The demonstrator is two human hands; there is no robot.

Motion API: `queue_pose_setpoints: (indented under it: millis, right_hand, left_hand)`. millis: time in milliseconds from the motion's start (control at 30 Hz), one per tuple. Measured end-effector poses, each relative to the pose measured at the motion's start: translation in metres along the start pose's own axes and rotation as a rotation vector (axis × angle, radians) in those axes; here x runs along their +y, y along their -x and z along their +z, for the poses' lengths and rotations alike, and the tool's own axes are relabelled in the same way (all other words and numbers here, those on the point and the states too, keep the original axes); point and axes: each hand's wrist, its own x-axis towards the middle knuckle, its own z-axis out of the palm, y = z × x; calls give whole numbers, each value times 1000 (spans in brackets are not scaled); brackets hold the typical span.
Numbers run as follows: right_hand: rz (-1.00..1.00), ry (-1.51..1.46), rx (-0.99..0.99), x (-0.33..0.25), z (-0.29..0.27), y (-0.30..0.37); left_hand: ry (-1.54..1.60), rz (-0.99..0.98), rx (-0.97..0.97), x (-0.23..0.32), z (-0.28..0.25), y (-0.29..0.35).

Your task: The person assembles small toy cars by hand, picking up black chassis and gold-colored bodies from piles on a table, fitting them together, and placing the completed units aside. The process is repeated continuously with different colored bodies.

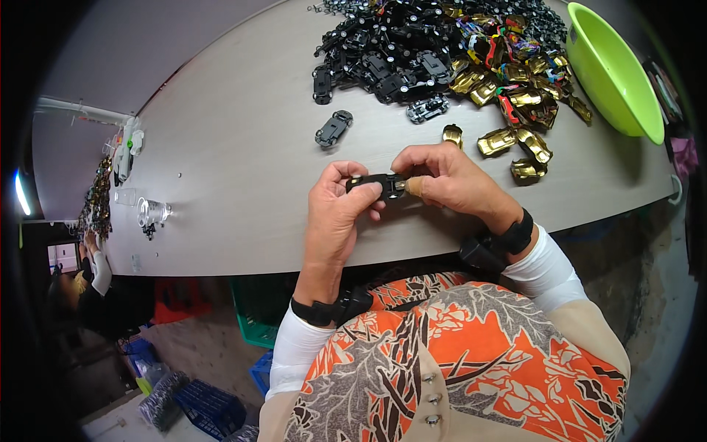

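A small black toy car chassis (386, 187) is held level above the table by both hands. Its left end is gripped by my left hand (340, 199), the thumb lying across its dark underside. My right hand (449, 179) pinches at the other end; a tan wrap covers one fingertip. What lies right under those right fingertips is partly hidden. Beyond my hands, a loose grey-black chassis (334, 129) lies on its own. A gold car body shell (453, 135) rests just past my right knuckles, and another gold shell (497, 141) sits further right.
A big heap of black chassis (390, 55) covers the table's far side, with a pile of gold and coloured shells (515, 81) beside it. The lime-green basin (615, 70) is tipped at the far right. A clear cup (153, 212) stands left; another person (92, 280) works beyond it.
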Motion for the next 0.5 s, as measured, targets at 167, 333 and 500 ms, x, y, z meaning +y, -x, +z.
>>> queue_pose_setpoints:
  millis: [167, 333, 500]
  right_hand:
    - [13, 97, -69, -4, 3, 1]
    - [-129, 9, 155, 2, -6, 0]
    - [-161, -42, 42, 6, -9, -1]
  left_hand:
    - [95, 97, 52, -11, 2, -3]
    - [103, 90, -68, -8, 9, 1]
    - [-146, 18, -175, -7, 1, 12]
